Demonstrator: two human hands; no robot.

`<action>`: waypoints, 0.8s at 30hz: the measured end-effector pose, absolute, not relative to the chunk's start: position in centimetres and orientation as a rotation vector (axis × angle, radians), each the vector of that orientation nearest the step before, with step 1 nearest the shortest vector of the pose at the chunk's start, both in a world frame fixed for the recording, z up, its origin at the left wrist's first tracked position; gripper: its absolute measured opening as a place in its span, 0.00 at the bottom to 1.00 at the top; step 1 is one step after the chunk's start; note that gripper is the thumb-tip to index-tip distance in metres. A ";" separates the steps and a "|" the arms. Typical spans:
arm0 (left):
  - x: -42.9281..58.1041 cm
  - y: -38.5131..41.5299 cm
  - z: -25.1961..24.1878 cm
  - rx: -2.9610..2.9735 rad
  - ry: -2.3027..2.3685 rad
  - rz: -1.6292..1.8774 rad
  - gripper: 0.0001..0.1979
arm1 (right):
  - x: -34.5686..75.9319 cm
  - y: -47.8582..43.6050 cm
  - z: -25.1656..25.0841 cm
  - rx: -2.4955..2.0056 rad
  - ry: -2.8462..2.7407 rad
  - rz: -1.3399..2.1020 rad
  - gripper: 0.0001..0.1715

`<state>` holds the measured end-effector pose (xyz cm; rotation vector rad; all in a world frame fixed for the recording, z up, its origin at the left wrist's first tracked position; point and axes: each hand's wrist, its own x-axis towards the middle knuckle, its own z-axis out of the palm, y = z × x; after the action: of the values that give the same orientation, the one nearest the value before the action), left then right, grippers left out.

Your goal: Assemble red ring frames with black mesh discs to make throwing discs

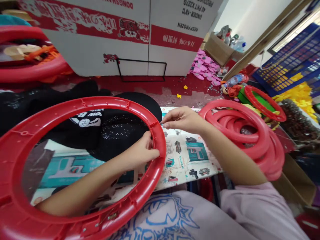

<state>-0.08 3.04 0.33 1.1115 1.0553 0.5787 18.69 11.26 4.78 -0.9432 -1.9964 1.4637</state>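
Note:
A large red plastic ring [155, 173] with small ribs and slots on its inner face is tilted up on the left. My left arm passes through its opening, and my left hand [146, 148] grips the ring's right side, thumb on the face. Just outside that same side, my right hand [181, 118] has its thumb and fingertips pinched together near the rim. Whatever lies between those fingertips is too small to make out. Small metal parts [112, 216] show on the ring's lower section. Behind it lies a black cloth item [125, 123] with white print nearby.
A printed cardboard sheet [197, 151] covers the work surface. Several red rings [232, 126] are stacked at right. A large white carton [130, 43] stands at the back behind a black wire stand [142, 80]. Pink pieces [203, 66] and a blue basket [290, 60] are farther right.

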 end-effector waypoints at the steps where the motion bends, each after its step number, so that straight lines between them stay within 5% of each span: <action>1: -0.1 3.1 0.3 1.113 1.063 0.580 0.26 | 18.5 10.8 4.2 -0.894 -1.940 1.498 0.14; 7: 0.0 3.4 0.2 1.101 1.044 0.586 0.26 | 19.4 9.2 2.3 -0.557 -2.129 1.262 0.06; 16: 0.3 2.5 0.8 1.134 1.057 0.438 0.27 | 18.9 8.1 0.8 -0.634 -2.197 0.841 0.02; 24: -0.4 2.1 0.4 1.112 1.022 0.396 0.29 | 18.9 8.0 1.3 -0.485 -2.151 0.959 0.03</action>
<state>-0.41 2.12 0.35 1.1118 1.0221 0.3961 18.92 7.96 1.27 -0.4850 -2.1507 0.9588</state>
